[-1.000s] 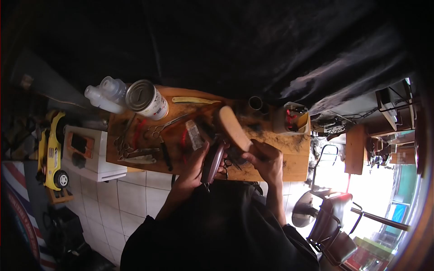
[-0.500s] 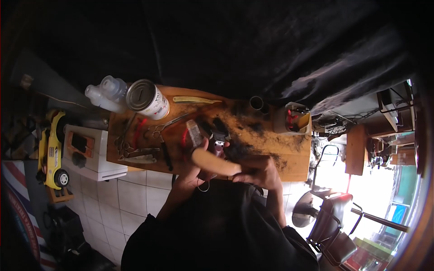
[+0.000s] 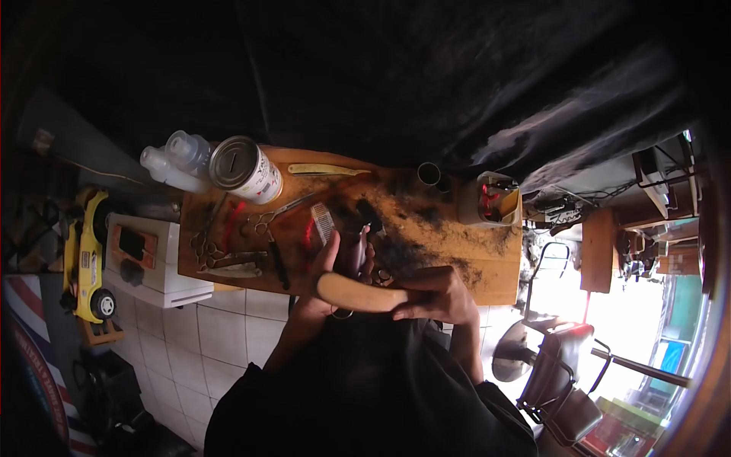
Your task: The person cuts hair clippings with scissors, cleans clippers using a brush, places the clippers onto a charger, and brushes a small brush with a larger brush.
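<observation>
My left hand [image 3: 326,259] is closed around a dark hair clipper [image 3: 352,253], its head pointing toward the table. My right hand [image 3: 443,293] grips one end of a curved, tan wooden brush [image 3: 358,295], which lies across in front of my left hand; its bristles do not show. Whether the brush touches the clipper I cannot tell. Just beyond my left hand a pale comb [image 3: 323,221] rests on the wooden table [image 3: 487,259]. Scissors [image 3: 265,219] and other slim metal tools lie farther left.
Dark hair clippings [image 3: 415,255] are scattered over the table. A round tin [image 3: 259,179] stands at back left beside plastic bottles [image 3: 186,152]. A yellow-handled razor [image 3: 324,169], a cup [image 3: 429,174] and a tub [image 3: 491,202] line the back. A barber chair [image 3: 567,358] is at right.
The brush has come slightly toward my body and lies more level. The clipper has turned in my left hand, its shiny face now out of sight.
</observation>
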Available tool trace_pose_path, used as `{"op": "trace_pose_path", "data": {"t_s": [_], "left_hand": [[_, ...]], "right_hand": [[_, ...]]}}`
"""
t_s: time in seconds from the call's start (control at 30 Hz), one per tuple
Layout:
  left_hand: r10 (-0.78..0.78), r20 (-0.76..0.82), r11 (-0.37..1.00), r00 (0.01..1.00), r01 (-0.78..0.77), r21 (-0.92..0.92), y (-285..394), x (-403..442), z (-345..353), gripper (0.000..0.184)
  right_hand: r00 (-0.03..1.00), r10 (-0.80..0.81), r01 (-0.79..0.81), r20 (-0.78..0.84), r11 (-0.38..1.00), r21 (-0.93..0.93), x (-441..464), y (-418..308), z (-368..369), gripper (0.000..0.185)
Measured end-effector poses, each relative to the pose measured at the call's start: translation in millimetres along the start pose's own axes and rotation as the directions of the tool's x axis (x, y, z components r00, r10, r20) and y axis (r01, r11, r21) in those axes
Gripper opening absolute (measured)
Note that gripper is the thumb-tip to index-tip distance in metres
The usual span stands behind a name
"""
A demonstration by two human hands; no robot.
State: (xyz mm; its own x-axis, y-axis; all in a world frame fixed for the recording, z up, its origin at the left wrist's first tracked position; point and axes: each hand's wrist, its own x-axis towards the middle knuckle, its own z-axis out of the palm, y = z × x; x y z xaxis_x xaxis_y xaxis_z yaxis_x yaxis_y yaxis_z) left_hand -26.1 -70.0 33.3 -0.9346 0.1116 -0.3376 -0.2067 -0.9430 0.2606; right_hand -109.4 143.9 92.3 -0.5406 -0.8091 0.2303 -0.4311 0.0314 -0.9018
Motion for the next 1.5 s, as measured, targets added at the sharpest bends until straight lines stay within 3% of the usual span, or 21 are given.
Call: {"op": "trace_pose_path", "data": {"t_s": [0.1,0.13,0.23,0.27,0.37,0.43,0.5,0.53,0.63,0.8,0.9,0.93,0.97,1.03,1.07,1.2,1.3,1.37,1.43,1.47,1.5], "left_hand": [[0.076,0.081,0.978,0.994,-0.09,0.187,-5,-11,2,0.051],[0.021,0.111,0.983,0.994,-0.041,0.177,-2,-12,9,0.05],[0.014,0.16,0.946,0.987,-0.065,0.317,8,-20,39,0.055],[0.03,0.164,0.939,0.986,-0.084,0.334,7,-20,41,0.055],[0.1,0.107,0.877,0.989,-0.138,0.459,3,-18,37,0.052],[0.167,-0.005,0.768,0.986,-0.127,0.628,1,-15,25,0.047],[0.22,0.188,0.584,0.957,-0.284,0.761,3,-11,27,0.043],[0.208,0.229,0.524,0.951,-0.306,0.795,5,-11,26,0.041],[0.126,0.239,0.433,0.963,-0.271,0.86,8,-16,20,0.039],[0.142,0.303,0.492,0.942,-0.333,0.805,12,-17,33,0.046],[0.142,0.23,0.523,0.963,-0.27,0.808,12,-19,27,0.053],[0.166,0.206,0.507,0.964,-0.262,0.821,11,-19,23,0.054],[0.188,0.182,0.493,0.965,-0.253,0.833,9,-19,21,0.054],[0.217,0.265,0.424,0.94,-0.335,0.841,7,-17,16,0.051],[0.229,0.306,0.387,0.924,-0.375,0.842,8,-16,15,0.049],[0.172,0.297,0.499,0.939,-0.343,0.796,11,-20,34,0.056],[0.26,0.22,0.785,0.94,-0.339,0.519,-1,-12,35,0.054],[0.284,0.159,0.763,0.946,-0.323,0.56,-3,-9,35,0.05],[0.26,0.117,0.727,0.958,-0.274,0.63,-4,-8,27,0.049],[0.198,0.128,0.708,0.972,-0.232,0.667,-7,-9,15,0.049],[0.14,0.153,0.686,0.978,-0.207,0.697,-5,-9,16,0.05]], "right_hand": [[0.967,0.221,-0.233,-0.131,0.968,-0.089,-4,8,0,0.05],[0.936,0.308,-0.312,-0.172,0.95,0.005,-6,12,0,0.049],[0.832,0.216,-0.362,-0.51,0.909,-0.206,6,6,4,0.044],[0.816,0.244,-0.411,-0.523,0.882,-0.229,8,1,0,0.042],[0.811,0.4,-0.477,-0.426,0.875,-0.085,-3,3,-10,0.043],[0.913,0.275,-0.297,-0.301,0.955,-0.028,-4,2,-12,0.046],[0.974,0.126,-0.118,-0.19,0.992,0.053,-9,1,-14,0.049],[0.972,0.189,-0.193,-0.136,0.981,-0.01,-11,1,-12,0.052],[0.894,0.394,-0.406,-0.214,0.914,-0.014,-8,-3,-9,0.053],[0.802,0.209,-0.387,-0.56,0.895,-0.221,2,-3,-4,0.05],[0.824,0.397,-0.465,-0.405,0.881,-0.083,-3,-12,-13,0.05],[0.821,0.461,-0.446,-0.336,0.886,0.127,-7,-16,-13,0.05],[0.895,0.377,-0.356,-0.24,0.926,0.128,-8,-14,-16,0.052],[0.952,0.208,-0.203,-0.226,0.978,0.047,-6,-7,-8,0.053],[0.932,0.271,-0.274,-0.241,0.961,0.019,-6,-9,-9,0.051],[0.757,0.283,-0.445,-0.589,0.883,-0.147,3,-2,-3,0.047],[0.77,0.45,-0.554,-0.451,0.823,-0.125,-7,-4,-15,0.051],[0.881,0.19,-0.228,-0.433,0.973,-0.037,-5,-8,-9,0.05],[0.949,0.178,-0.209,-0.26,0.973,-0.096,-4,-12,-8,0.049],[0.954,0.01,-0.048,-0.3,0.991,-0.121,1,-2,1,0.055],[0.942,0.057,-0.119,-0.331,0.978,-0.171,4,-4,4,0.054]]}}
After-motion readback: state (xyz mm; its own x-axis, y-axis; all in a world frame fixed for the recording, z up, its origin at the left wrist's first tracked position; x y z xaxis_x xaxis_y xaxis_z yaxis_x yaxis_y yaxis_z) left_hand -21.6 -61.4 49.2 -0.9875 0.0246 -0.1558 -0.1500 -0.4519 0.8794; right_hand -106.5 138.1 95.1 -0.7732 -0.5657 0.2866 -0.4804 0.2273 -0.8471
